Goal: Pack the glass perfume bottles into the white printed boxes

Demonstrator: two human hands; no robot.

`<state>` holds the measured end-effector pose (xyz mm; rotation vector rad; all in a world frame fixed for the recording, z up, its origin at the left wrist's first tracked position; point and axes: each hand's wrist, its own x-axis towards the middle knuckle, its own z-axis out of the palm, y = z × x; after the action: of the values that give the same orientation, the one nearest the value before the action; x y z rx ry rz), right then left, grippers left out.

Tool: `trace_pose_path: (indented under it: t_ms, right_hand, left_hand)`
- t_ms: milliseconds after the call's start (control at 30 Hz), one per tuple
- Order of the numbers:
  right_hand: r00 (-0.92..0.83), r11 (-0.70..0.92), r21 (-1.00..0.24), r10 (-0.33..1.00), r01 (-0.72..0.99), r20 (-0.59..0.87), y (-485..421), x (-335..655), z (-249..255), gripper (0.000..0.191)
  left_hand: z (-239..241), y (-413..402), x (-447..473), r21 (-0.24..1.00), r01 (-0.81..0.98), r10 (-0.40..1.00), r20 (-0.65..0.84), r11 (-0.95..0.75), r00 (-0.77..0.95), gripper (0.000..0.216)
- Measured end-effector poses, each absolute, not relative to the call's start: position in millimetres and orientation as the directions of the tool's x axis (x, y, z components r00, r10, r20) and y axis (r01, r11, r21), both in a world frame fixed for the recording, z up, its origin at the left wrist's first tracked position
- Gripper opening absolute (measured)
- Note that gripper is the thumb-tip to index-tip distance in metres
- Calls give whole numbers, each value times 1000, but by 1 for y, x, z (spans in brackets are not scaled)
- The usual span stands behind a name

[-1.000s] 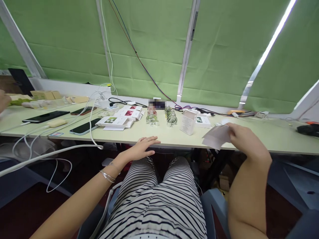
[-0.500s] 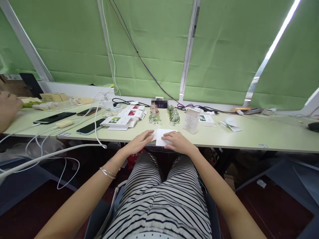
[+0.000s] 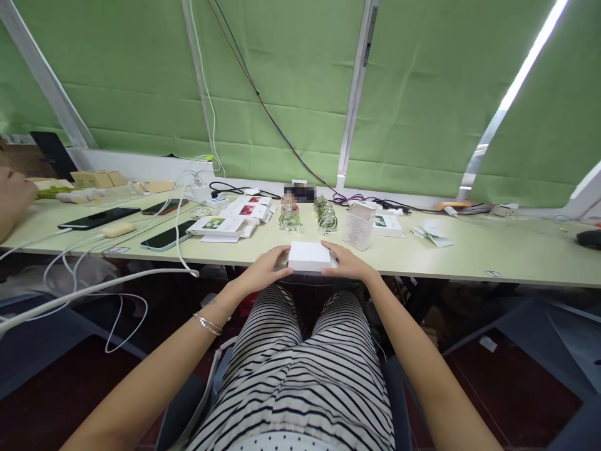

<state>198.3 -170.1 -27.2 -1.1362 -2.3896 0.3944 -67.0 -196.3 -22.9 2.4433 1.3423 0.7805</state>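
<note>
A small white carton (image 3: 308, 257) is at the front edge of the table, its blank side facing up. My left hand (image 3: 267, 268) grips its left end between thumb and fingers. At the opposite end, my right hand (image 3: 347, 262) holds it the same way, with a pale flap showing beside the fingers. Beyond the carton stand two rows of clear round glass-like pieces, one greenish (image 3: 327, 216) and one with red and green tints (image 3: 290, 216). An upright printed carton (image 3: 359, 227) stands just past my right hand.
Left of the rows are flat printed boxes (image 3: 220, 227) and a phone (image 3: 169, 236) under a white cable. Another black phone (image 3: 99, 218) lies farther left, near a co-worker's hand (image 3: 15, 199). Crumpled white paper (image 3: 434, 233) lies to the right. Cables run along the wall.
The white card-like piece under my hands now shows as a raised box. My right hand has moved from on top of it to its right end; both hands now grip the ends.
</note>
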Motion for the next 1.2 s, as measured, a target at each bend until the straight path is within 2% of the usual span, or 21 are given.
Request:
trace_pose_path:
  t_ms: [200,333,500,600,667,767,867,967,1067,1133,1200]
  right_hand:
    - [-517,585,-483,808,651,282,-169,199,-29,88]
    - [-467,530,-506,846,680,258,-169,198,-26,98]
    - [-461,534,-518,844,668,275,-170,197,-26,93]
    - [-438,557,-594,829,580,349,-173,192,-24,92]
    - [-407,605,-638,795,476,451,-176,185,-22,86]
    - [-347,702,-644,711,303,612,-183,171,-19,79]
    - [-291,726,-659,685,196,668,-188,161,-16,82]
    - [-206,644,-748,763,161,612,-188,158,-16,87]
    - [-98,482,-860,876,169,472,-187,158,-18,86]
    - [-60,378,-913,926,155,373,-185,156,-20,82]
    - [-93,341,-934,939,106,332,-184,152,-22,69]
  left_hand:
    - [-28,-191,-69,551,617,827,352,-562,439,63]
    - [-29,-190,-70,548,616,824,344,-565,450,61]
    - [-23,-196,-66,541,612,816,354,-577,456,53]
    - [-19,-201,-63,536,602,806,372,-592,461,55]
    - [-19,-203,-62,501,617,795,387,-607,468,57]
    - [-21,-202,-61,434,645,774,422,-629,472,57]
    - [-23,-199,-62,418,653,768,453,-632,453,55]
    - [-22,-198,-62,453,648,784,455,-612,422,50]
    - [-20,-198,-63,531,616,811,433,-582,393,49]
    - [-19,-197,-64,601,579,834,393,-551,387,51]
    - [-19,-196,-64,630,559,842,372,-538,391,52]
